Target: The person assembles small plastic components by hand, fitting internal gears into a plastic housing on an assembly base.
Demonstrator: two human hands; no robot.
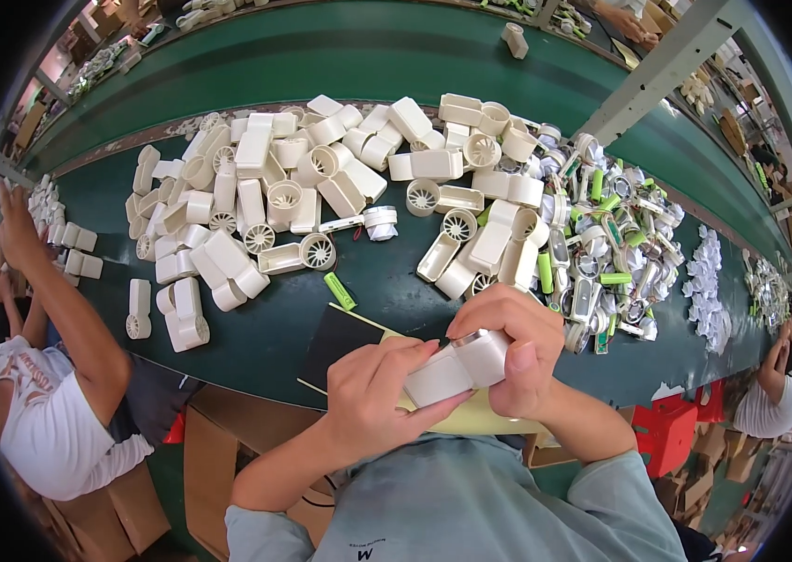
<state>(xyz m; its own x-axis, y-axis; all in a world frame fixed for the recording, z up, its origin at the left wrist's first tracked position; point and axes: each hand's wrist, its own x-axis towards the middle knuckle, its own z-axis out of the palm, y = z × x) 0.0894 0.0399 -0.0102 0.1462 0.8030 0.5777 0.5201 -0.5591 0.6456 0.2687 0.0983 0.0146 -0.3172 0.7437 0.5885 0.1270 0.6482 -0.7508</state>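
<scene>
My left hand (366, 386) and my right hand (519, 348) both grip one cream plastic fan housing (441, 378), held just in front of my body. The left fingers close around its flat end. My right hand wraps the rounded end, where a shiny rim shows at the top. Beyond my hands, a large heap of similar cream housings (251, 150) with round slotted grilles covers the bench. A loose green battery (340, 291) lies nearest my left hand. To the right is a pile of fan innards (592, 258) with green batteries, round rings and white pieces.
A black board (344, 343) lies at the bench edge beside my hands. A green conveyor belt (340, 56) runs behind the bench, with a grey metal post (658, 75) at right. Co-workers sit on both sides. Cardboard boxes (213, 459) and a red stool (666, 433) stand below.
</scene>
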